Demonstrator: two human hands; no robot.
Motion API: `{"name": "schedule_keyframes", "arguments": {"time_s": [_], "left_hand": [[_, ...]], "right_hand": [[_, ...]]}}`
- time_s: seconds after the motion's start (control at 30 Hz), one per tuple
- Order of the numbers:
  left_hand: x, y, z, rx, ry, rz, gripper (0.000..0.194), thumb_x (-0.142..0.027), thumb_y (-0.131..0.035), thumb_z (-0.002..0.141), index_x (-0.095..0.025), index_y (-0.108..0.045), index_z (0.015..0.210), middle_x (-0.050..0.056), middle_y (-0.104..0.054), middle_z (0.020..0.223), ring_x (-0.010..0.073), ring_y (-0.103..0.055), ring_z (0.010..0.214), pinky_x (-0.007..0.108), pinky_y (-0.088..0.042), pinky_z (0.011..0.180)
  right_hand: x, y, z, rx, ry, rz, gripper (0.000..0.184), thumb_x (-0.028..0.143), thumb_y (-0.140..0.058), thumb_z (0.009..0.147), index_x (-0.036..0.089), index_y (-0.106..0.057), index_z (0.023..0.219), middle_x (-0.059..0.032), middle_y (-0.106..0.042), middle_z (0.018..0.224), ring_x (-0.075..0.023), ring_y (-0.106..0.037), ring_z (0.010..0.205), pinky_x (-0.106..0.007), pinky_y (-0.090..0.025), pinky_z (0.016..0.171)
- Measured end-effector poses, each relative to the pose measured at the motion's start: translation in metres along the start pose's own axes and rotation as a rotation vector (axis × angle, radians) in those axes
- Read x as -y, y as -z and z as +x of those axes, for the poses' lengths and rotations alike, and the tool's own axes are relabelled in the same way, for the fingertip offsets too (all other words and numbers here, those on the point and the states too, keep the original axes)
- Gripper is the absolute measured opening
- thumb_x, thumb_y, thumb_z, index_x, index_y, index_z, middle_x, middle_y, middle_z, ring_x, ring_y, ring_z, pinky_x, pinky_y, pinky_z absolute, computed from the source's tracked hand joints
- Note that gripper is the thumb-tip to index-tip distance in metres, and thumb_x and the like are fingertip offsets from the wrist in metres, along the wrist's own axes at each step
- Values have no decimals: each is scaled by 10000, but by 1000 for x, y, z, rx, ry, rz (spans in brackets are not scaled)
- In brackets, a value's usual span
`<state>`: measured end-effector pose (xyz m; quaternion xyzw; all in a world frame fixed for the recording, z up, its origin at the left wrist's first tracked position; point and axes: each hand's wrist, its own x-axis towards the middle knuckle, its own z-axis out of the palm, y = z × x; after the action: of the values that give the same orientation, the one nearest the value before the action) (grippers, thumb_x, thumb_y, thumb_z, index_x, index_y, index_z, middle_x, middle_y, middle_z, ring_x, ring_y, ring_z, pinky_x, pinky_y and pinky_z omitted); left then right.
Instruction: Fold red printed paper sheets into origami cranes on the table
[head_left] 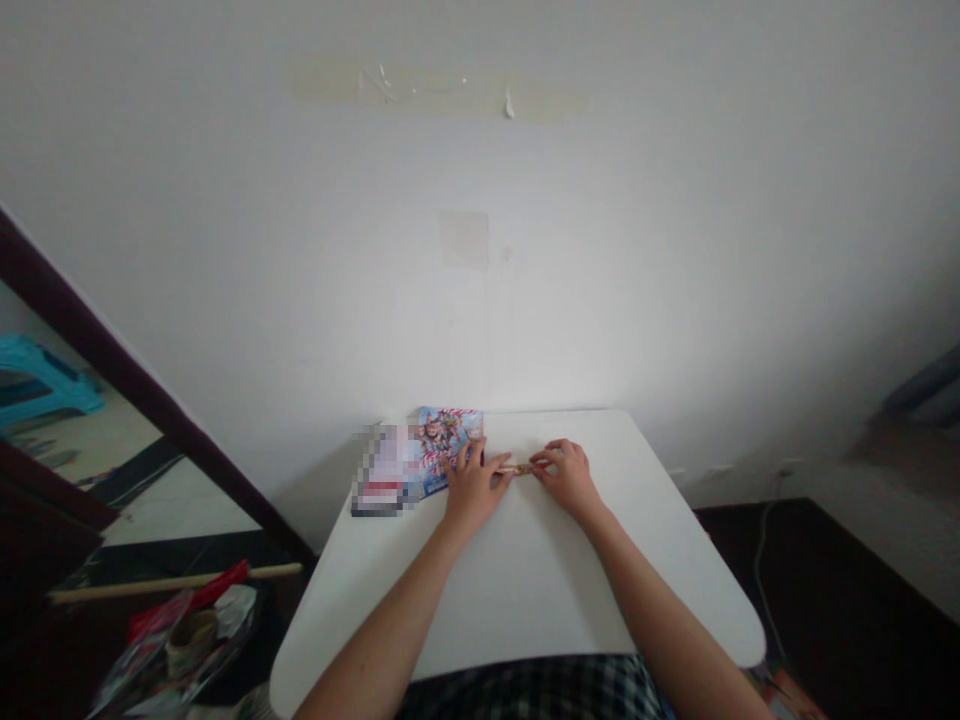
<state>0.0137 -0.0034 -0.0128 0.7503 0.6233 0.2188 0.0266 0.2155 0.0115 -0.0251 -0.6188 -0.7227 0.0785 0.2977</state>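
A small, slim gold-and-brown strip (517, 469) lies between my hands just above the white tabletop; its exact kind is too small to make out. My left hand (474, 490) pinches the strip's left end with thumb and forefinger, while its other fingers spread over the edge of a colourful printed sheet or booklet (439, 435). At the strip's right end, the fingertips of my right hand (568, 475) are closed on it. The printed piece is blue, red and white with cartoon-like figures, partly covered by my left hand.
The white table (525, 590) has rounded corners and stands against the wall (637, 250). A blurred-out flat item (386, 475) lies at its left edge. A wooden stick (180, 580) and bagged clutter (191, 640) sit low left; a cable (761, 560) hangs right.
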Motion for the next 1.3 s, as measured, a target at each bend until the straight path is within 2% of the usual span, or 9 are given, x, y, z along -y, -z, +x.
{"name": "schedule_keyframes", "arguments": {"time_s": [0.23, 0.43, 0.67, 0.97, 1.07, 1.2, 1.3], "left_hand": [[5, -8, 2, -35, -78, -46, 436, -464, -557, 929, -358, -614, 1348, 76, -422, 1559, 296, -375, 1445, 534, -260, 1211], [11, -10, 6, -22, -127, -78, 467, -445, -546, 939, -316, -579, 1386, 89, -398, 1577, 271, -379, 1452, 487, -268, 1220], [12, -12, 6, -24, -117, -42, 500, -513, -529, 934, -324, -567, 1395, 99, -431, 1554, 289, -389, 1445, 544, -205, 1236], [10, -10, 5, -21, -102, -18, 551, -490, -549, 929, -328, -497, 1454, 109, -416, 1556, 290, -366, 1451, 539, -236, 1222], [7, -5, 3, -20, -127, -19, 442, -495, -568, 918, -408, -595, 1350, 51, -423, 1560, 320, -330, 1459, 613, -193, 1212], [3, -1, 0, 4, -155, -46, 385, -480, -581, 915, -499, -611, 1298, -32, -455, 1546, 340, -317, 1445, 669, -161, 1193], [3, -1, -1, 29, -171, -54, 373, -496, -565, 921, -520, -609, 1290, -52, -496, 1517, 350, -317, 1436, 695, -142, 1180]], "right_hand": [[1, 3, -1, -12, -1, 2, 144, 384, -710, 866, 317, -775, 975, -55, -611, 1145, -245, -505, 1160, -375, -380, 1020], [1, 6, -1, -6, -2, -22, 126, 374, -711, 861, 283, -774, 921, -71, -620, 1116, -249, -513, 1141, -365, -408, 979], [-4, 9, 0, 18, -3, -19, 128, 384, -737, 836, 278, -775, 896, -69, -627, 1103, -251, -517, 1128, -362, -414, 965], [-7, 13, 1, 2, -44, -71, 147, 391, -735, 835, 246, -755, 828, -87, -635, 1076, -272, -507, 1119, -373, -421, 955], [-2, 10, -1, -12, -37, -77, 163, 389, -709, 858, 232, -739, 824, -88, -641, 1063, -269, -507, 1122, -368, -421, 956], [3, 5, -2, -30, -3, -49, 194, 398, -682, 887, 222, -717, 812, -75, -665, 1040, -256, -516, 1131, -357, -418, 966], [3, 2, -1, -29, 58, -5, 224, 423, -646, 916, 230, -714, 826, -55, -700, 1024, -243, -541, 1121, -368, -412, 983]]}}
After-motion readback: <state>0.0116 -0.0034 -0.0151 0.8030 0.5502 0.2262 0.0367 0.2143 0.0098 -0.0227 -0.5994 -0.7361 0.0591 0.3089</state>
